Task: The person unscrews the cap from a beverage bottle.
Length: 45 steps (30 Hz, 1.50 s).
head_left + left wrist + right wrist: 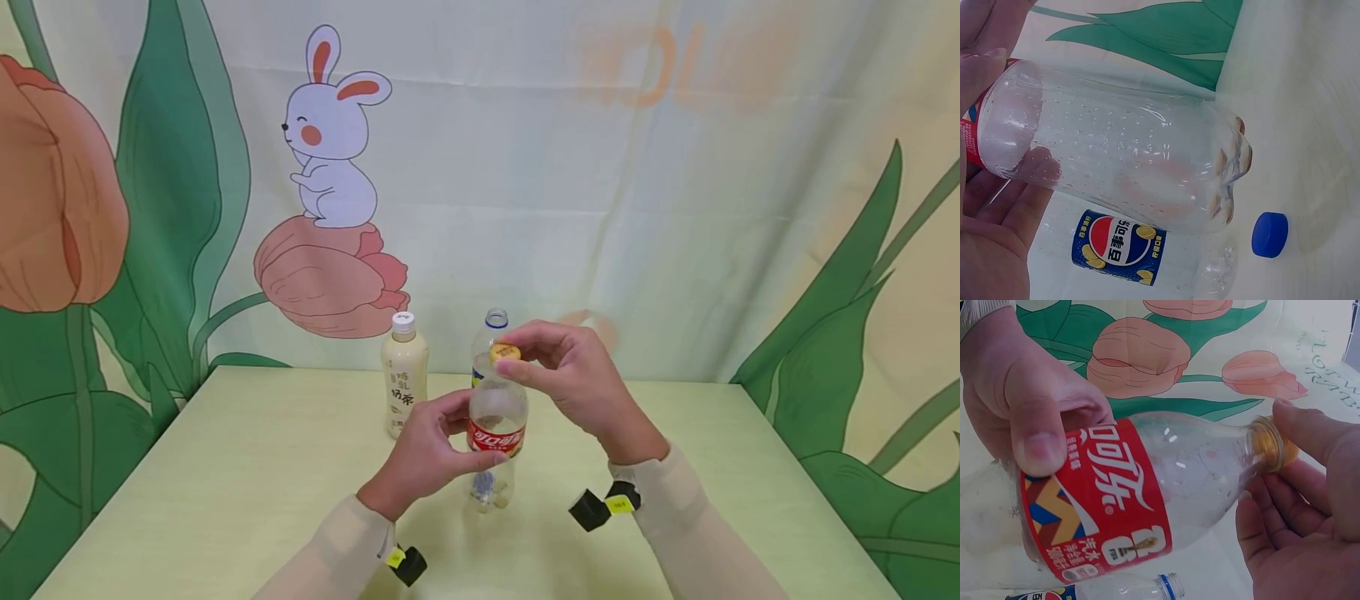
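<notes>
My left hand (431,450) grips a clear plastic cola bottle (498,404) around its red label (1107,500). The bottle looks empty, apart from droplets inside. At its mouth, my right hand (573,375) pinches a yellow cap (506,352) between thumb and fingers. In the right wrist view this cap sits at the neck; whether it is threaded on cannot be told. Behind stands a second clear bottle (496,323), uncapped, with a blue ring at its neck and a blue label (1116,247). A blue cap (1270,235) lies on the table near the bottles.
A cream-coloured milk tea bottle (405,367) with a white cap stands to the left of the clear bottles. All are on a pale table (285,467). A printed curtain (510,183) with a rabbit and tulips hangs behind the table's far edge.
</notes>
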Each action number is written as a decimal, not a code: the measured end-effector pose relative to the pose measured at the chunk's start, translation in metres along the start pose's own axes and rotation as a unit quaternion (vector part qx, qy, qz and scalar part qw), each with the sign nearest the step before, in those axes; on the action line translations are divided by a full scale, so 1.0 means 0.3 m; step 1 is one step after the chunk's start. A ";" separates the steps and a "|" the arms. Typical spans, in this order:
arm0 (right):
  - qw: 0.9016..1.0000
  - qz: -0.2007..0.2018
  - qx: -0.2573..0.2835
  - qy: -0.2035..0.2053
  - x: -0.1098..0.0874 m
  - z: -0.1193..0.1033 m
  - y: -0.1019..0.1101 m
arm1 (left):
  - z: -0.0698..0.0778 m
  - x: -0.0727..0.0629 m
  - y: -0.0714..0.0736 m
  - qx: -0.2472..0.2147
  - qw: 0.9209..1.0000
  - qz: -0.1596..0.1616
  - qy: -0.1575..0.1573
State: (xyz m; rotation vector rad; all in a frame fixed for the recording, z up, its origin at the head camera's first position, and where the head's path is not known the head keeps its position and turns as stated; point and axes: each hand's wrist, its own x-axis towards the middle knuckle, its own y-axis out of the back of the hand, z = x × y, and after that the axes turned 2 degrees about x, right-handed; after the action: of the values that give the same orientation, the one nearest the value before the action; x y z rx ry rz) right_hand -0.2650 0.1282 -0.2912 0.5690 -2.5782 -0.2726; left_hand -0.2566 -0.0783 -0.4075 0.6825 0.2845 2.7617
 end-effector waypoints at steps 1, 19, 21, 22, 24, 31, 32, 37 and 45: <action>1.000 -0.006 -0.002 0.001 0.001 0.002 0.004 | 0.000 0.000 -0.001 0.000 1.000 -0.001 0.000; 1.000 0.007 0.023 -0.001 -0.008 0.026 -0.004 | 0.001 -0.007 -0.013 -0.007 1.000 0.002 0.011; 0.999 0.049 0.015 -0.009 -0.011 0.019 -0.019 | 0.001 -0.007 -0.015 -0.003 1.000 0.005 0.010; 0.997 0.070 0.010 -0.017 -0.014 0.013 -0.027 | 0.001 -0.006 -0.017 -0.002 1.000 0.006 0.008; 0.994 0.108 -0.002 -0.029 -0.017 0.003 -0.042 | 0.001 -0.005 -0.018 0.001 1.000 0.009 0.006; 0.987 0.154 -0.024 -0.042 -0.025 -0.018 -0.068 | 0.001 -0.003 -0.020 0.004 1.000 0.010 -0.001; 0.987 0.156 -0.023 -0.040 -0.025 -0.019 -0.069 | 0.001 -0.003 -0.021 0.004 1.000 0.010 -0.002; 0.987 0.157 -0.015 -0.032 -0.023 -0.019 -0.068 | 0.006 -0.003 -0.024 0.000 1.000 0.010 -0.010; 0.989 0.143 -0.031 -0.039 -0.022 -0.026 -0.058 | 0.010 -0.002 -0.017 0.010 1.000 0.010 -0.007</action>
State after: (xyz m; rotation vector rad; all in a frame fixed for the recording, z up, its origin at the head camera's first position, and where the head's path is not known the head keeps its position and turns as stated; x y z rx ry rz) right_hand -0.2501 0.1150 -0.2923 0.1654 -2.6735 -0.2805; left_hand -0.2534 -0.0733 -0.4067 0.7131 0.3044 2.7748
